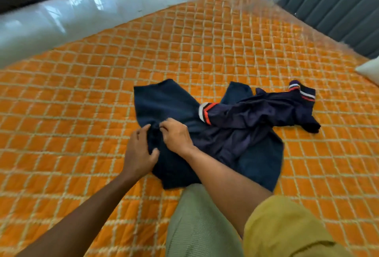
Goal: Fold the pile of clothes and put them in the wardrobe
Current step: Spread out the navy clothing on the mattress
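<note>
Orange quilted bed [205, 51], navy clothes [256, 113], perhaps pillow [371, 72]

Bright daylight glares off the glossy floor [61, 17]; motion blur softens everything, edges bowed.

Home bedroom, quilted bed [184, 56] (padded headboard [320, 0])

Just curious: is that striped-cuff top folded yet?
Not folded: the striped-cuff top lies crumpled, sleeves sprawled, partly over the navy garment.
</note>
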